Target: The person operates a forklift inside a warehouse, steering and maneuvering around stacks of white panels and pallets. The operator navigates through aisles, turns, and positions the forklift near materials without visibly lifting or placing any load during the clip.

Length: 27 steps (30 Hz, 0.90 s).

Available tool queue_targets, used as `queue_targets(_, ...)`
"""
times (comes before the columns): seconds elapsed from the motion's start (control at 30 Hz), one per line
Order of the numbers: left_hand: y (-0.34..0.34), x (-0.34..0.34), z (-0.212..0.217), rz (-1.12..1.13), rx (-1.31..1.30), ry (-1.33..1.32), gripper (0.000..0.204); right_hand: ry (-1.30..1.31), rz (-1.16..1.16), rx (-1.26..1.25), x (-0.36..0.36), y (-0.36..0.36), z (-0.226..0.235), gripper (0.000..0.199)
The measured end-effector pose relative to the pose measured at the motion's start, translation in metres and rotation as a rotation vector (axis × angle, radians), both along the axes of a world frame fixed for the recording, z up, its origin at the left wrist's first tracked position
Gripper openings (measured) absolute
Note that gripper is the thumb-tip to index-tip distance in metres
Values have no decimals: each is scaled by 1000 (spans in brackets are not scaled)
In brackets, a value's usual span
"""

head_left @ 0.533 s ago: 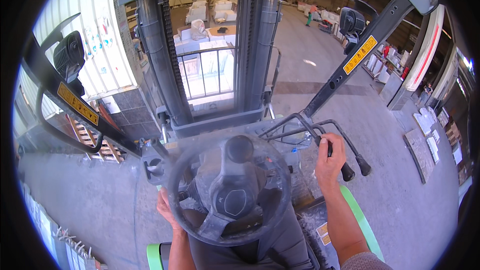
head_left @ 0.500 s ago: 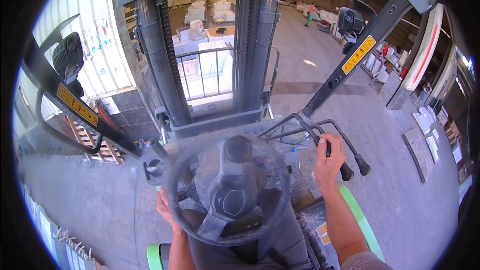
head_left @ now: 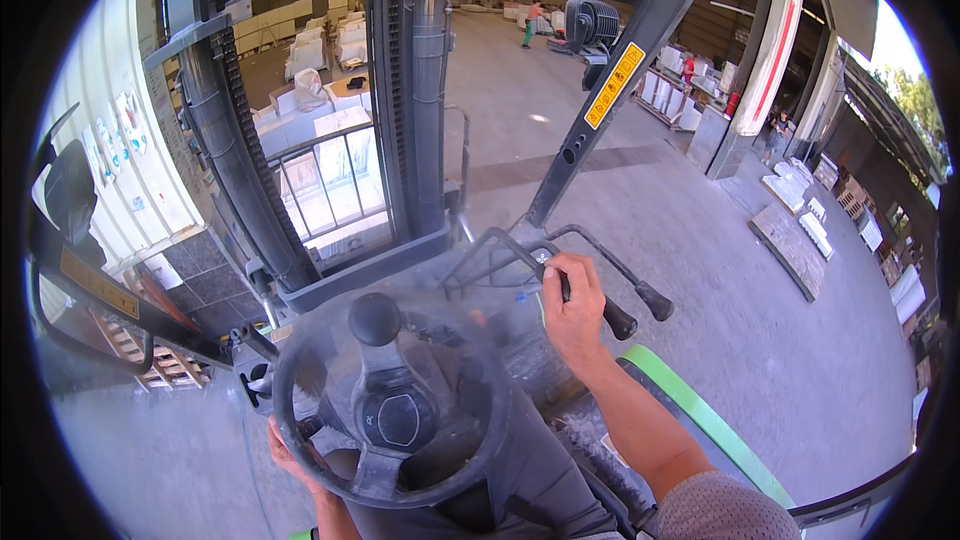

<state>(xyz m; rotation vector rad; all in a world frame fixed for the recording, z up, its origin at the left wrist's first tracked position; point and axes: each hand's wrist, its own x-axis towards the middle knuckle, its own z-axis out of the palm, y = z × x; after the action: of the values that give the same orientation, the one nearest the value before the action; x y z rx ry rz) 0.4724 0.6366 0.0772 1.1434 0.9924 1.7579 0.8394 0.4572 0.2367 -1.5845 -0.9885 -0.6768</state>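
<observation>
Right fingers (head_left: 580,268) curled; black lever (head_left: 541,254) within

The steering wheel (head_left: 398,422) is grey, the lever knobs (head_left: 620,322) black.

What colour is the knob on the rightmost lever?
The knob is black, clearest in the head view.
</observation>
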Motion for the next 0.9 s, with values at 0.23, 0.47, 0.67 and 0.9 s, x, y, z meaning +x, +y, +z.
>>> queue_targets(0.23,-14,3,14,-13,17,-12,40,-83,-42,1,5,-4,2,13)
queue_targets(0.47,6,-18,2,47,9,138,42,-19,-39,-46,-17,-1,-16,13)
queue_targets(0.67,10,-57,10,44,-101,246,48,-75,-3,-159,-77,-46,-31,22)
queue_targets(0.9,14,-55,6,-77,-51,196,45,325,-129,-18,-84,-115,-34,32)
